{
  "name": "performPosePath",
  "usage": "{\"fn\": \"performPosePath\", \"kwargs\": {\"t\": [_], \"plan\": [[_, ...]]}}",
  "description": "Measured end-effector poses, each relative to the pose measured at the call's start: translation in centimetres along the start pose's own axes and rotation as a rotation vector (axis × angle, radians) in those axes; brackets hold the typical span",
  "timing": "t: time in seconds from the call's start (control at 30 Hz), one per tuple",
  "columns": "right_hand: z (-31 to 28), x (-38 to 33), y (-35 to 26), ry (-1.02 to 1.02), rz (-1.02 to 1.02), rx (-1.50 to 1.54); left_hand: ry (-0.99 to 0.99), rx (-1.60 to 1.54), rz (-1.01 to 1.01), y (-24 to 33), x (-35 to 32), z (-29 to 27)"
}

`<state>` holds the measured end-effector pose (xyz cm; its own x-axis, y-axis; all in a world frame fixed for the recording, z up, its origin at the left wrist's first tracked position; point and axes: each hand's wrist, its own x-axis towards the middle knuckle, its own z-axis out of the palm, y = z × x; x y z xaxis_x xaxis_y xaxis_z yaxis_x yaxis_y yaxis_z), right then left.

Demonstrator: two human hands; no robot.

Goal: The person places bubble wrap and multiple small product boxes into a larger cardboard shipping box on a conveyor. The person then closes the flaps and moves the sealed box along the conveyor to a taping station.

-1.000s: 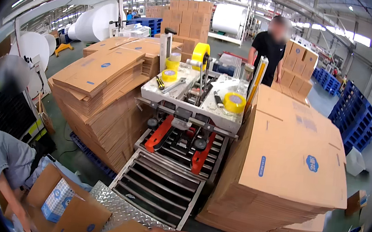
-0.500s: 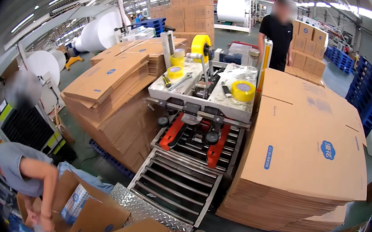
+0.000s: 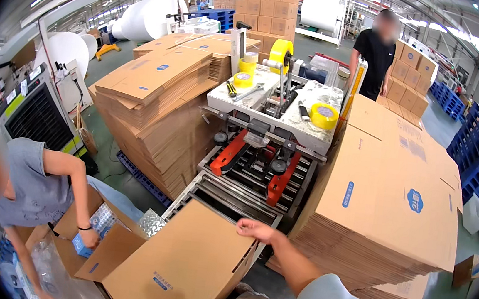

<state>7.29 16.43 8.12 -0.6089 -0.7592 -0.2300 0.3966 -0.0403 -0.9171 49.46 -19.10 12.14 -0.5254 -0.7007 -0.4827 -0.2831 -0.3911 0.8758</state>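
Note:
A closed brown cardboard box point(image 3: 180, 255) lies in front of me, its far end over the near rollers of the roller conveyor point(image 3: 202, 195). My right hand point(image 3: 257, 229) is at the box's far right top corner, with fingers curled over the edge. My left hand is out of sight. Ahead on the conveyor stands a carton taping machine point(image 3: 273, 109) with red side guides point(image 3: 230, 154) and rolls of yellow tape point(image 3: 323, 116). At my left, a co-worker point(image 3: 40, 186) reaches into an open carton point(image 3: 116, 247) holding blue-and-white packs point(image 3: 102, 221).
Tall stacks of flattened cartons flank the conveyor, the left stack point(image 3: 158, 134) on a blue pallet and the right stack point(image 3: 388, 190) close to my arm. Behind the machine stands another person point(image 3: 374, 58). Blue pallets point(image 3: 478, 156) lean at the far right.
The box has moved forward and up toward the rollers, with my right hand going along at its edge. The co-worker's arm has shifted over the open carton. My view has turned slightly left.

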Motion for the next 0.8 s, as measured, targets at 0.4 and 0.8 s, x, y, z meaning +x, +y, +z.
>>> {"fn": "performPosePath", "kwargs": {"t": [0.4,0.8], "plan": [[30.1,7.3,10.2,-1.001,-0.250,-0.794,-0.221,-0.181,0.026,0.0,5.5,5.8],[11.1,1.6,-1.2,0.069,-0.224,-1.102,0.615,0.995,0.918,-13.4,8.6,-4.7]]}}
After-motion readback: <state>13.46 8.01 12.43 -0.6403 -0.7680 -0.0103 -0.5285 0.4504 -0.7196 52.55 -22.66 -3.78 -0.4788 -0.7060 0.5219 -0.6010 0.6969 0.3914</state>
